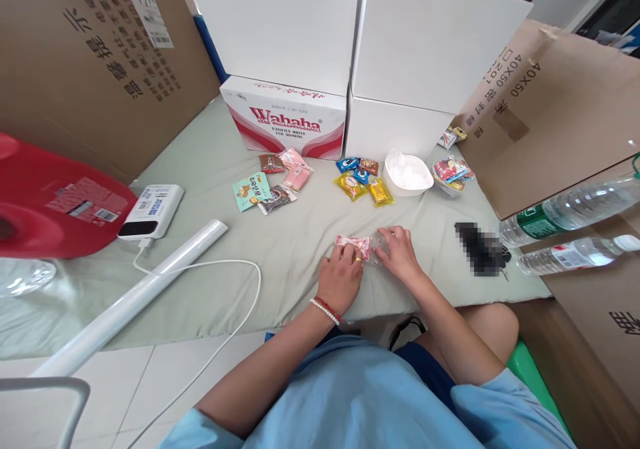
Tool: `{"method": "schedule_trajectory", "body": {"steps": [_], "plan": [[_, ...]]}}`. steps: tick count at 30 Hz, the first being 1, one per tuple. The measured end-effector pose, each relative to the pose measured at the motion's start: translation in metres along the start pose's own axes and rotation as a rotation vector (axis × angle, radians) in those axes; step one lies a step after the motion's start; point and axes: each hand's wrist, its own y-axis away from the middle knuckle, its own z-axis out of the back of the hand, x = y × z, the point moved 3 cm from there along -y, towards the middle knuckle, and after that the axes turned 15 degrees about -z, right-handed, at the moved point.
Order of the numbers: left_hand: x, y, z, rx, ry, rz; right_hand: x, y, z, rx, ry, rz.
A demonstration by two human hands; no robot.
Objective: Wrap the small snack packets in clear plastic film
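A small pink-and-red snack packet [354, 243] lies on the green sheet in front of me. The fingers of my left hand [341, 277] curl over its near side and grip it. Just right of it, my right hand [399, 252] pinches a clear plastic bag [379, 244] between thumb and fingers. The bag touches the packet's right end; whether the packet is partly inside it I cannot tell. Beyond my hands lie several blue, brown and yellow snack packets [351, 186]. A white bowl [409, 188] with clear plastic in it stands to their right.
Pink, brown and teal packets [251, 191] lie back left, more packets [453, 171] back right. A Wahaha carton [295, 121] and white boxes stand behind. Left are a power bank [153, 212], white cable, white tube [150, 282] and red jug [60, 196]; right, water bottles [575, 212].
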Motion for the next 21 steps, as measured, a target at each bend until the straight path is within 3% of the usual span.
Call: {"method": "schedule_trajectory", "body": {"steps": [3, 6, 9, 11, 14, 17, 21], "plan": [[0.002, -0.004, -0.002, 0.014, -0.05, -0.044, -0.012, 0.001, 0.005, 0.005, 0.125, -0.015], [0.003, -0.004, -0.002, 0.035, -0.062, -0.069, -0.012, 0.001, 0.017, 0.161, 0.1, -0.051], [0.002, -0.003, -0.002, 0.052, -0.044, -0.082, 0.005, -0.003, 0.032, 0.274, 0.008, -0.129], [-0.001, -0.004, -0.001, 0.057, -0.037, -0.088, 0.024, -0.008, 0.036, 0.265, -0.032, -0.152], [-0.005, -0.006, -0.001, 0.07, -0.038, -0.104, 0.056, -0.018, 0.026, 0.242, -0.031, -0.124], [-0.005, -0.004, -0.002, 0.045, -0.008, -0.115, 0.079, -0.026, 0.003, 0.297, 0.022, -0.105], [0.01, 0.009, -0.002, -0.156, 0.194, -0.116, 0.084, -0.029, -0.018, 0.321, 0.103, -0.056]]}}
